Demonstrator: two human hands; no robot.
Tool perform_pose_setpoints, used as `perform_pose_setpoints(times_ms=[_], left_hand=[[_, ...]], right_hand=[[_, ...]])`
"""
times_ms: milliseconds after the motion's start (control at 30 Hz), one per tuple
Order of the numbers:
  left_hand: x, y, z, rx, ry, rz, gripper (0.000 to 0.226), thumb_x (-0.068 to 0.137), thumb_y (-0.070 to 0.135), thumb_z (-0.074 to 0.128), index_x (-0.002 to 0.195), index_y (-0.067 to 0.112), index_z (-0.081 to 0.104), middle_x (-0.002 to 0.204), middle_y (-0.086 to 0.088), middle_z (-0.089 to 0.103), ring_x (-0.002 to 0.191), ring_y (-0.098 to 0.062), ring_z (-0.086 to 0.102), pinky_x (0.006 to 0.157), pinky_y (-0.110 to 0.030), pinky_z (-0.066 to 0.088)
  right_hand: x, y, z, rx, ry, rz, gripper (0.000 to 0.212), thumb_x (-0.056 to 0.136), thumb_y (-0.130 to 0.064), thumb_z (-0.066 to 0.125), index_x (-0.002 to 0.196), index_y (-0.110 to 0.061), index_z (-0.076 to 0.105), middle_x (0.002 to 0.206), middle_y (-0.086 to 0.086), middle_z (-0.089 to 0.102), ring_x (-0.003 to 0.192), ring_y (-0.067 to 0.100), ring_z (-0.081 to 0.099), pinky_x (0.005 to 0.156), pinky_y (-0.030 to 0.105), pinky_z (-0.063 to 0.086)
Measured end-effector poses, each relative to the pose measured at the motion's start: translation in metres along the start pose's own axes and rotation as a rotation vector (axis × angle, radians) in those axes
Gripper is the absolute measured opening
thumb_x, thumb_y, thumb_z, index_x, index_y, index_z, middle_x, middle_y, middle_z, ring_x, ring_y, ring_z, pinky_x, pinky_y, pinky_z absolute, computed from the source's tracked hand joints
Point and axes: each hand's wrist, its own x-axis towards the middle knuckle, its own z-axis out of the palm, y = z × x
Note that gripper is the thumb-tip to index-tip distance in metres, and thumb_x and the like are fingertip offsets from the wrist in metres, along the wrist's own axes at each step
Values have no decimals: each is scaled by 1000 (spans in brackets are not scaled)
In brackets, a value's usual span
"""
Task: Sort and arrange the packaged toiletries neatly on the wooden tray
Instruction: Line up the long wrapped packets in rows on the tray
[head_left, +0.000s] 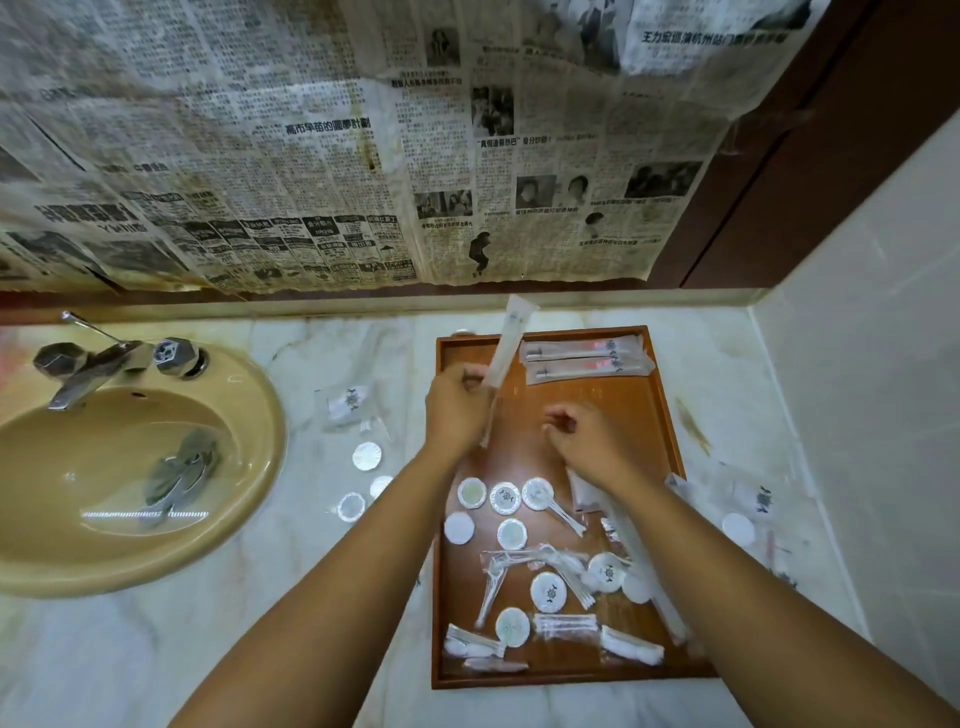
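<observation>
Sink basin (249, 467), beige, is set into the marble desk (156, 649) at far left, with a chrome faucet (98, 366) at its rear rim and a crumpled clear wrapper (182, 467) lying inside the bowl. Between basin and tray, a square sachet (347, 402) lies on the desk, with three round packets (367, 456) in a loose cluster just nearer the camera. The left hand (457, 410) is over the tray's far left corner, fingers curled round a long clear toothbrush packet (511, 338) held nearly upright, its top reaching past the tray's far rim. The wooden tray (623, 400) sits lengthwise on the desk, right of centre. Two further long packets (587, 356) lie side by side, crosswise, against the far end. The tray's middle is bare. The right hand (587, 436) hovers above that bare area, fingers loosely curled, with nothing seen in its grasp. The near half of the tray holds a disordered mix: round white packets (505, 498), some printed with an emblem, and cotton swab packets (566, 623) lying at varied angles, several overlapping. On the desk right of the tray lie more clear sachets (748, 499) and a round packet (737, 529), partly blurred. Newspaper sheets (311, 156) cover the rear wall.
</observation>
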Motion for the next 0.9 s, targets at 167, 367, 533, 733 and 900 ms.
perform_pose_setpoints(times_ms=[167,367,533,733,900], left_hand=[[-23,12,27,-358,-171,-256,40,76,2,79,111,12,62,98,-7,73,88,-25,73,79,-40,63],[-29,16,47,-485,-267,-289,38,81,8,81,116,6,65,105,-16,76,93,-29,75,87,-46,62],[-28,19,44,-633,-293,-324,25,100,24,62,119,8,65,108,-15,76,101,-30,73,91,-43,60],[-26,9,44,-724,-256,-381,26,98,17,66,120,3,64,106,-19,76,100,-33,74,82,-40,63],[-20,2,57,-773,-233,-481,34,94,24,73,118,4,61,105,-22,74,95,-33,75,85,-45,62]], right_hand=[[-27,-3,-22,457,-97,89,29,91,-23,75,120,-25,68,110,-3,72,99,16,70,87,37,61],[-39,13,-34,648,-16,128,22,94,-24,74,114,-17,70,99,3,77,87,20,73,80,44,64],[-44,28,-46,769,-27,146,24,97,-17,69,120,-10,68,100,8,77,82,19,66,85,49,61],[-40,47,-52,919,-84,280,23,97,-22,69,119,-17,67,106,9,78,87,19,70,93,43,58],[-28,64,-50,1004,-8,372,21,96,-19,71,115,-12,68,112,17,75,86,24,68,92,45,60]])
